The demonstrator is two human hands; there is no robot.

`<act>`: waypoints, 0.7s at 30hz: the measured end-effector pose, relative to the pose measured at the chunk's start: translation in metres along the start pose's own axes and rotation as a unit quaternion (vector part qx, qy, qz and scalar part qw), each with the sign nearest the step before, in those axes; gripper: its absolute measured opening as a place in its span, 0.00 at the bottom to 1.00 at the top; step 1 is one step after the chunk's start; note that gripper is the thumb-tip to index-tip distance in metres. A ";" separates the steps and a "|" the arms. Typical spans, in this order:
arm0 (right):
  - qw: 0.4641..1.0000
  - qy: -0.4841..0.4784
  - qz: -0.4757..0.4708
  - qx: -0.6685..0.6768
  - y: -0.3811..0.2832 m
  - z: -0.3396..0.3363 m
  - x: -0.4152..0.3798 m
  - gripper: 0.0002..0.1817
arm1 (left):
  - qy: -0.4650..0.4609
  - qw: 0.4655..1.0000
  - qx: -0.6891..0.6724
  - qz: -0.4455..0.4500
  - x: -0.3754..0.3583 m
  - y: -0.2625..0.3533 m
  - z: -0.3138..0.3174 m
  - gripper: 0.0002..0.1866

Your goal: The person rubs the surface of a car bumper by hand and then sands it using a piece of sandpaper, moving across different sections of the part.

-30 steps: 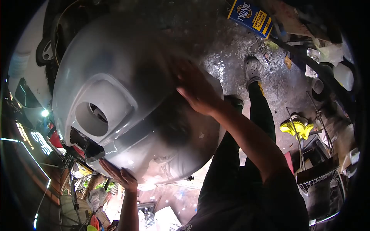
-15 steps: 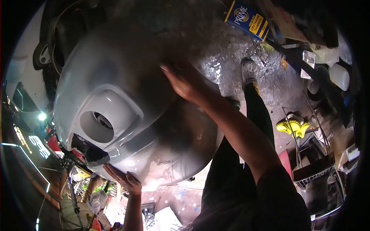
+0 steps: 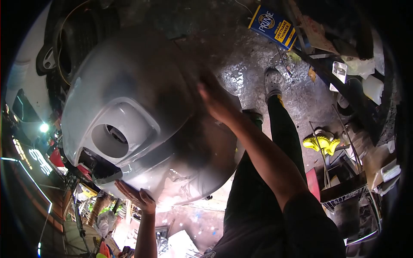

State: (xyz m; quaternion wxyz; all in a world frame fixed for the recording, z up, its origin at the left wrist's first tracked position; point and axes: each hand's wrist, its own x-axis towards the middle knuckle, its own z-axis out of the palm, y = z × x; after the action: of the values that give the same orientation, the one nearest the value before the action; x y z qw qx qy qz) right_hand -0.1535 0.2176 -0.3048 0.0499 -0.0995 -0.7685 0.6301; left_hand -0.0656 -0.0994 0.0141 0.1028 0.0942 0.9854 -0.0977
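Observation:
A large grey primed car bumper (image 3: pixel 129 81) with a round lamp opening (image 3: pixel 109 139) fills the middle of the view. My right hand (image 3: pixel 217 101) lies flat on the bumper's upper right surface, fingers together and pointing up. Whether anything is under the palm is hidden. My left hand (image 3: pixel 134 195) is palm up with fingers stretched out, touching the bumper's lower edge from below.
A blue thinner can (image 3: pixel 273 26) lies on the wet concrete floor (image 3: pixel 254 64) at the top. My leg and grey shoe (image 3: pixel 272 79) stand to the right of the bumper. A yellow object (image 3: pixel 320 144), a wire basket (image 3: pixel 344 191) and clutter crowd the right; a white car (image 3: pixel 26 77) is on the left.
My right hand slid up and left across the bumper, then back down to the right. My left hand stayed under the lower edge.

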 end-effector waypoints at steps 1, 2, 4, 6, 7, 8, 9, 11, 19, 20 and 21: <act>0.990 0.041 -0.134 -0.009 -0.018 0.008 0.047 0.22 | 0.003 1.000 0.000 0.003 0.000 -0.002 0.002 0.43; 0.996 -0.046 -0.069 -0.022 -0.052 -0.002 0.096 0.22 | 0.005 1.000 0.000 0.004 0.001 -0.001 0.003 0.43; 0.993 -0.116 0.002 0.012 -0.080 -0.009 0.143 0.22 | 0.009 1.000 0.002 0.006 0.002 0.001 0.004 0.43; 0.990 -0.086 0.016 0.109 -0.085 -0.003 0.153 0.23 | 0.008 1.000 0.012 0.006 0.002 0.001 0.002 0.43; 0.990 -0.088 0.023 0.104 -0.081 -0.005 0.139 0.26 | 0.009 1.000 0.015 0.006 0.002 0.000 0.000 0.43; 0.991 -0.088 0.028 0.097 -0.068 -0.012 0.110 0.29 | 0.014 1.000 0.014 0.006 0.005 -0.001 0.002 0.43; 0.981 -0.078 0.091 0.152 -0.051 -0.019 0.074 0.31 | 0.018 1.000 0.012 0.005 0.004 0.000 0.003 0.43; 0.974 -0.079 0.187 0.097 0.007 -0.016 -0.034 0.32 | 0.016 1.000 0.005 0.007 0.001 -0.002 0.002 0.43; 0.998 -0.064 -0.011 0.023 -0.068 -0.005 0.086 0.20 | 0.013 1.000 0.015 0.008 0.003 0.001 0.002 0.43; 0.998 -0.049 0.010 0.026 -0.098 -0.008 0.109 0.23 | 0.012 1.000 0.018 0.008 0.003 0.002 0.001 0.43; 0.999 -0.010 0.008 0.049 -0.100 -0.005 0.106 0.25 | 0.011 1.000 0.021 0.007 0.003 0.003 0.001 0.43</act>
State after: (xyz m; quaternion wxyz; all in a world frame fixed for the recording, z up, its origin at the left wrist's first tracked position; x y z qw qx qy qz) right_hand -0.2652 0.2270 -0.2107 0.0419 -0.0963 -0.7364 0.6684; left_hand -0.0676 -0.0963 0.0121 0.0908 0.1043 0.9835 -0.1168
